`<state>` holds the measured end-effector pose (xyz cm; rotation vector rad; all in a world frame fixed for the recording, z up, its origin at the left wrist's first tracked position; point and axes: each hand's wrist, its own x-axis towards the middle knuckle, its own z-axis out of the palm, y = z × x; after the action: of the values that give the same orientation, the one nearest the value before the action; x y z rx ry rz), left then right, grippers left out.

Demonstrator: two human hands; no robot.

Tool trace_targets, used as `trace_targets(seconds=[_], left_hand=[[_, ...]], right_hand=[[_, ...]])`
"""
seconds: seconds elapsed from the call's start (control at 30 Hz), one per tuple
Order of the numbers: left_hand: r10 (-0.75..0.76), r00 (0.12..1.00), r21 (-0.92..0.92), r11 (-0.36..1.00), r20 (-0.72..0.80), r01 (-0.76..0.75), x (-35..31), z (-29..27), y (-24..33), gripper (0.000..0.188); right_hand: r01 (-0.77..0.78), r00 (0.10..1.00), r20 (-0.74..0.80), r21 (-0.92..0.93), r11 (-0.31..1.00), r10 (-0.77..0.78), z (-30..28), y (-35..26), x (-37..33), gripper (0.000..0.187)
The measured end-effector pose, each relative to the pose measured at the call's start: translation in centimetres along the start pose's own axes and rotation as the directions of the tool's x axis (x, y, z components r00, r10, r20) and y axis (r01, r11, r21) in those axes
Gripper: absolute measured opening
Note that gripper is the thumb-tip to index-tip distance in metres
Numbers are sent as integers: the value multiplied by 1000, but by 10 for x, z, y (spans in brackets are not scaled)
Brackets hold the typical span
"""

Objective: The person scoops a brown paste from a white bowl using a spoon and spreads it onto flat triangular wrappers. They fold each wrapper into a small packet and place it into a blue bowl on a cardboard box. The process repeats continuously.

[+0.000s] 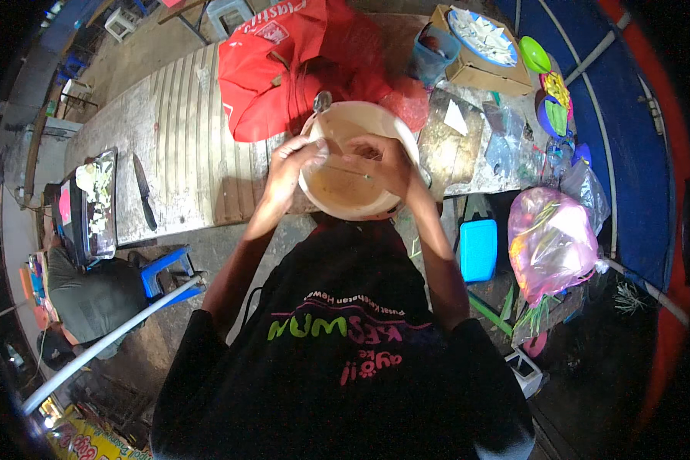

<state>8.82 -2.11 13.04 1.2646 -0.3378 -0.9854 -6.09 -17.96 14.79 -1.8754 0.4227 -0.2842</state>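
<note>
A cream-coloured basin [341, 205] stands at the table's near edge, with cloudy, light brown contents low inside. My left hand [299, 157] is above its left side, thumb and fingers pinched together. From the right, my right hand [389, 162] reaches over the basin with its fingers curled toward the left one. A thin, pale line shows between the two hands, but what they hold is too small and blurred to name. A shiny metal utensil [323, 100] leans at the basin's far left rim.
A red bag [261, 92] lies behind the basin. To the left are a knife [143, 192] and a tray [107, 222] of chopped pale pieces. At the far right sit a blue plate [458, 47] on a cardboard box [479, 79]; a filled pink plastic bag [552, 238] hangs nearer.
</note>
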Motion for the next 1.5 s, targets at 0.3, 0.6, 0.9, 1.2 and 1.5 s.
trace_targets(seconds=[0.3, 0.6, 0.9, 1.2, 1.5], left_hand=[[291, 956, 293, 912, 35, -288, 16, -32, -47, 16], [440, 883, 571, 688, 163, -448, 24, -34, -61, 35], [491, 868, 470, 785, -71, -405, 29, -20, -82, 23], [530, 845, 607, 695, -68, -386, 27, -20, -80, 27], [590, 807, 671, 611, -33, -420, 26, -14, -77, 26]], right_hand=[[-94, 982, 74, -613, 784, 176, -5, 23, -36, 28], [-206, 962, 11, -626, 752, 272, -4, -6, -68, 24], [-134, 940, 102, -767, 628, 325, 36, -4, -73, 25], [-262, 909, 68, -675, 690, 412, 72, -21, -71, 25], [-660, 693, 260, -144, 737, 672, 30, -4, -74, 39]])
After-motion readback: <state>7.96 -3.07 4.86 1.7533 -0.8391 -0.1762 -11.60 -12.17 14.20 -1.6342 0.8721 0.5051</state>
